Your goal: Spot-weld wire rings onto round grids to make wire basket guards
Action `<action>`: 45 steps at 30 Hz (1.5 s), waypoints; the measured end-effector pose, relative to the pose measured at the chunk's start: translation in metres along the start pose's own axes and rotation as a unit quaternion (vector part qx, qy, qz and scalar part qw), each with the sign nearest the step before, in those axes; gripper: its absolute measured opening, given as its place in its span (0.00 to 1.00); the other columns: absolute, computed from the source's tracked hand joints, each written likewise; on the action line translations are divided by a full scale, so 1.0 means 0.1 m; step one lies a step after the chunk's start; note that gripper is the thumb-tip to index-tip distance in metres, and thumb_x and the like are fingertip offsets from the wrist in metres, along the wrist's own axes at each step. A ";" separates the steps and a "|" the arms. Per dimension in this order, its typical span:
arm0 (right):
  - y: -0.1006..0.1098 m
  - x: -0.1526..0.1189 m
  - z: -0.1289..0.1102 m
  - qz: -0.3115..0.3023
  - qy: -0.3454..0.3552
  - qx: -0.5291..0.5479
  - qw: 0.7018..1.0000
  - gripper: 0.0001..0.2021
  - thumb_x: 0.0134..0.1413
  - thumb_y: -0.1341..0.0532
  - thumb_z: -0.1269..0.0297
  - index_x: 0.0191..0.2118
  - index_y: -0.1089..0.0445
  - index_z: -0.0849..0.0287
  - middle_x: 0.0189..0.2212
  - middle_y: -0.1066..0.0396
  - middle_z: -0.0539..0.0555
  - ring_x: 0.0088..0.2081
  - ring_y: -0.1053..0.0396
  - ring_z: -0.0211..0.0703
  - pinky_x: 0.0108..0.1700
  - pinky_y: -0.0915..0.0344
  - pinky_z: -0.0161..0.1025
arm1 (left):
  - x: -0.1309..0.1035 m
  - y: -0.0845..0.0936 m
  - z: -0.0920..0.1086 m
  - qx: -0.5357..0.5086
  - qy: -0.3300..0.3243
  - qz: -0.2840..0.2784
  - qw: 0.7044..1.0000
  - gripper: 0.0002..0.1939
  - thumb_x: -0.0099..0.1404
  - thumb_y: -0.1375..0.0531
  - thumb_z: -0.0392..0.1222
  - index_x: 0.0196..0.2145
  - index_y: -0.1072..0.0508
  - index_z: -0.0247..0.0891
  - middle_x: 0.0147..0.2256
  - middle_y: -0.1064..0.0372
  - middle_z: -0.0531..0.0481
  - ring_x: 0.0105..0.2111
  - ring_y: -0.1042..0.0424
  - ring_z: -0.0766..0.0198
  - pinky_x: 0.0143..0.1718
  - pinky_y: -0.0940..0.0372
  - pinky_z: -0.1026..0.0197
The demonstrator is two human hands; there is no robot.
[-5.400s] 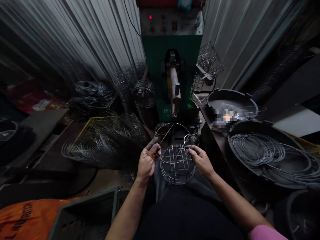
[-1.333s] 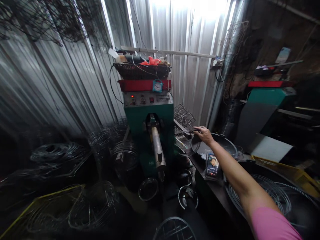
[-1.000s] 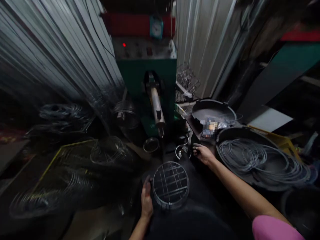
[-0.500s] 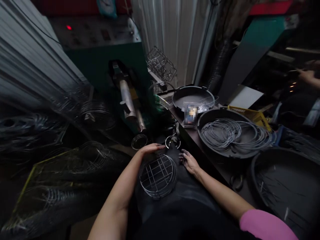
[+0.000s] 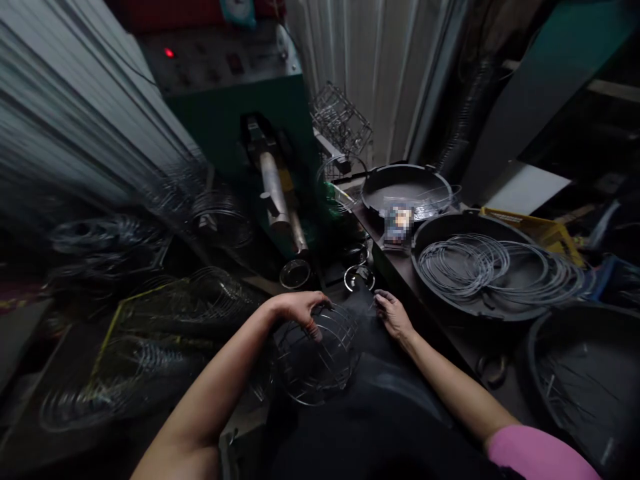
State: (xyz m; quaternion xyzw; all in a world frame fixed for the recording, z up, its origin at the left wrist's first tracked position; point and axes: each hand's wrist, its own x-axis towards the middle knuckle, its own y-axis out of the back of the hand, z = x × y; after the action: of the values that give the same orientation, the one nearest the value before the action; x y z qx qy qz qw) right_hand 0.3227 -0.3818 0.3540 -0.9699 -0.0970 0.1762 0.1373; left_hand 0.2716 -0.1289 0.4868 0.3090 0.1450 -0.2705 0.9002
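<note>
Dim workshop; hours read from mid-view.

Largest: corrugated metal wall point(image 5: 65, 93) running behind everything, 9 round to 1. Against it, between 10 and 11, a green machine point(image 5: 215, 123) with a red top and a steel arm point(image 5: 274, 190) slanting down toward centre.

Dark bench point(image 5: 399, 265), 3 to 4, its edge slanting down to the right. At 3, a wide black pan point(image 5: 500, 313) holding loose coils of wire point(image 5: 465, 267). At 4, a second pan point(image 5: 600, 360) with scattered wire scraps. At 2, a smaller pan point(image 5: 380, 193).

At 8, a yellow-edged frame point(image 5: 105, 343) with wire rings about it; poorly lit, detail lost.

At 6, the wire basket point(image 5: 320, 363), round and openwork, tilted over the person's dark-clothed lap. Left hand point(image 5: 303, 310) above its far rim: fingers curled over the upper edge, thumb across the near wires, grasping it.

Right hand point(image 5: 395, 317) at 4, apart from the basket, beside the bench edge. Fingers bunched toward the thumb; cannot tell whether anything thin is pinched there.

Small items: phone point(image 5: 399, 225) at 3, in front of the smaller pan, screen blurred; bright-rimmed dish point(image 5: 346, 280) at 4, near the right hand. Smallest: red light point(image 5: 169, 53) on the machine's panel, between 10 and 11, lit.
</note>
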 end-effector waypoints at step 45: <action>-1.28 -0.05 -0.87 -0.296 0.379 -0.508 0.715 0.09 0.52 0.45 0.75 0.37 0.29 0.58 0.34 0.27 0.54 0.36 0.29 0.40 0.38 0.36 0.34 | -0.27 -0.32 -0.19 0.102 0.080 0.517 0.846 0.48 0.36 0.29 0.46 0.55 0.42 0.39 0.52 0.42 0.42 0.52 0.42 0.48 0.52 0.42 0.49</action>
State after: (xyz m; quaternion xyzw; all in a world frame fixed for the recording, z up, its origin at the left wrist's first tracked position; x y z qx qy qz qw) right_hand 0.3318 -0.2829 0.4721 -0.8011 -0.3943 -0.3311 -0.3051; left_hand 0.2299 -0.1270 0.4684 0.4497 0.0071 0.2468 0.8584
